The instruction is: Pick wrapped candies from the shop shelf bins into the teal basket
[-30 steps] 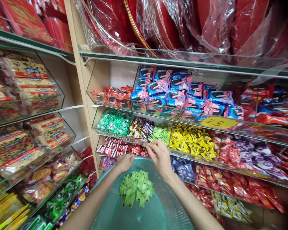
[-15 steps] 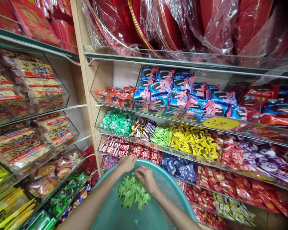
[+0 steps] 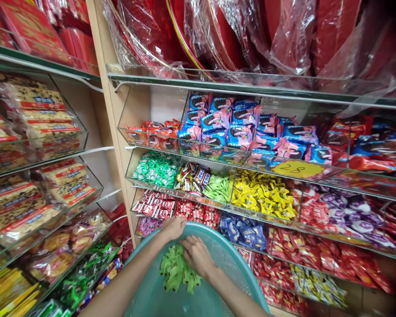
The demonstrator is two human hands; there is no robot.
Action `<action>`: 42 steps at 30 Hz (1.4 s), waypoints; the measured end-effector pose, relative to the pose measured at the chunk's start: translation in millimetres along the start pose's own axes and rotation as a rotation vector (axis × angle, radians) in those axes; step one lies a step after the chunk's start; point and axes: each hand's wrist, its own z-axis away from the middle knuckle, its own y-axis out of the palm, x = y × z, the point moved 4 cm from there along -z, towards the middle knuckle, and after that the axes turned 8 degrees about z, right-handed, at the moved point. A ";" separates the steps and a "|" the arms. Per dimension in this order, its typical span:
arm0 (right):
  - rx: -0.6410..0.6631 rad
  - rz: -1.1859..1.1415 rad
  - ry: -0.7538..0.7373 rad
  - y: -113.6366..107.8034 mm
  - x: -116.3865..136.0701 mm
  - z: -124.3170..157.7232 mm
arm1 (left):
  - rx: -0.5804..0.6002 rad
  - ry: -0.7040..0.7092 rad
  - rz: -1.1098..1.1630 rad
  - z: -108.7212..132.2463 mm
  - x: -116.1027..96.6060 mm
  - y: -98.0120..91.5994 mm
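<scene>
A round green plastic basket (image 3: 247, 268) with a perforated wall is below me. A heap of small candies in light green wrappers (image 3: 176, 268) lies in it. My left hand (image 3: 172, 228) is closed on the far rim of the basket. Inside the basket, my right hand (image 3: 198, 254) rests over the upper right side of the candy heap. Its fingers are stretched out to the left and slightly bent, touching the wrappers. Whatever lies under its palm is hidden.
Behind the basket, shelf bins hold matching light green candies (image 3: 217, 187), yellow candies (image 3: 264, 193), green candies (image 3: 156, 169) and dark blue packets (image 3: 242, 231). A yellow price tag (image 3: 297, 168) marks 28. Wrapped pastries (image 3: 66, 182) fill shelves at left. A wooden post (image 3: 110, 110) divides the shelving.
My right hand has gone from a pinch near the far side of the heap to stretched fingers over the candies. My left hand stays on the rim. The view has shifted slightly right.
</scene>
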 end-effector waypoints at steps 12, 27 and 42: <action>-0.427 -0.006 0.031 -91.4 -12.7 -17.8 | -0.011 0.046 0.014 -5.5 -6.6 -7.6; -0.483 0.430 0.318 -158.2 -67.0 -63.3 | -0.057 0.035 0.071 5.0 -0.2 -16.2; -0.722 -0.056 0.054 -170.5 -16.6 -31.5 | -0.040 -0.001 0.056 7.6 2.0 -13.9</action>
